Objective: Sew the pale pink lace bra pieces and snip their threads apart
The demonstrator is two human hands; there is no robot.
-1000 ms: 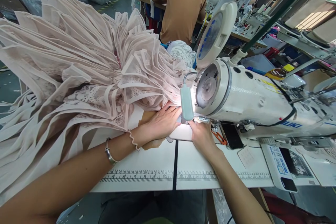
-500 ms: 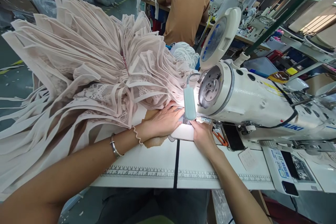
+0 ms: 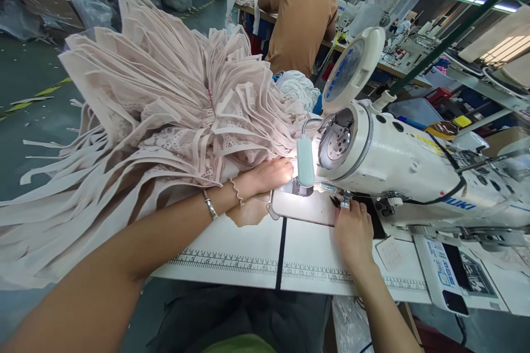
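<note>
My left hand (image 3: 273, 174) is closed at the near edge of a big pile of pale pink lace-trimmed garment pieces (image 3: 174, 94), pinching fabric just left of the sewing machine's lamp (image 3: 305, 162). Its fingertips are partly lost in the bright light. My right hand (image 3: 354, 226) is curled at the right end of the machine's bed plate (image 3: 306, 207), over the spot where orange-handled thread snips lay. A dark tip shows beside its fingers; the handle is hidden. The white sewing machine (image 3: 406, 149) stands over the table, its needle area hidden behind the lamp.
A black phone (image 3: 379, 223) lies partly behind my right hand. A control panel (image 3: 443, 273) sits at the table's right front, and a printed ruler (image 3: 232, 261) runs along its edge. A round magnifier (image 3: 345, 74) rises above the machine head. Beyond, a person in a brown shirt (image 3: 302, 22) sits.
My right hand has moved right, from beside the needle area onto the orange-handled snips. My left hand has gone from lying flat with spread fingers to closed, slightly higher. The view has shifted a little.
</note>
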